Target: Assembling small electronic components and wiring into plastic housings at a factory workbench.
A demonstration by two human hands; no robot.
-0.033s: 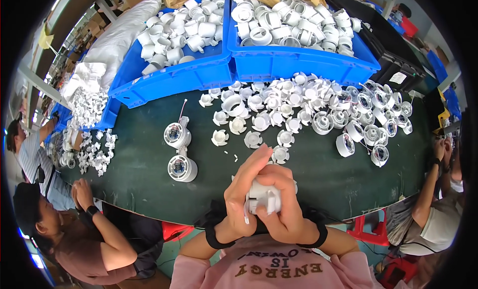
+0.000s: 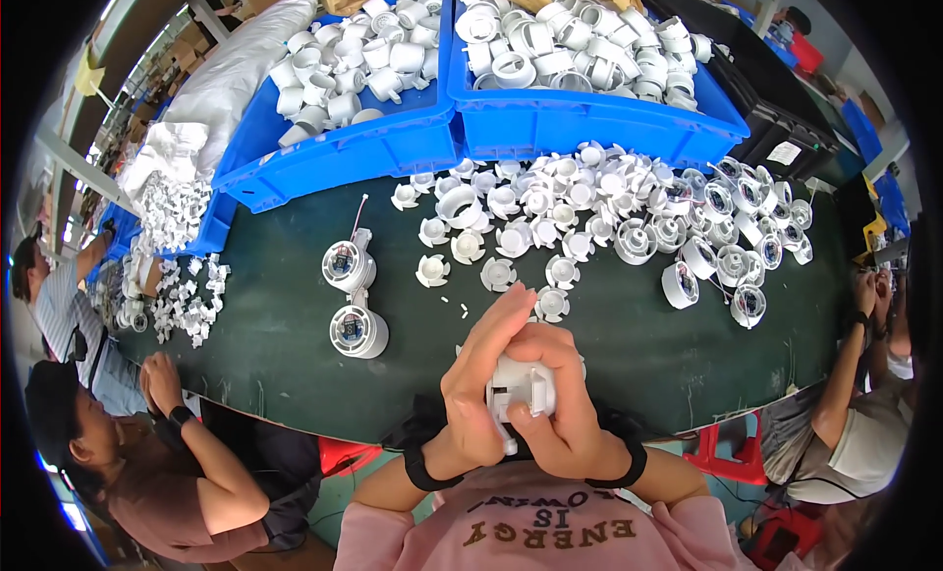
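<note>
Both hands are working close to the body, over the near edge of the dark green worktop. Left hand and right hand are both curling tight around one small white plastic housing part, fingers wrapping it from either side, thumbs pressing on its near face. The part is sitting between the palms, held above the worktop edge rather than resting on it. A black wristband is sitting on each wrist.

Ahead of the hands, a loose spread of small white plastic rosette-shaped caps is lying across the worktop. To the right, a cluster of round white housings with dark inserts is lying near it. To the left, two round white assembled units with circuit boards inside are sitting one behind the other, well apart from the hands.

At the far edge, two blue plastic bins are holding heaps of white plastic fittings.

Other people's arms are showing at the left and right worktop ends.
</note>
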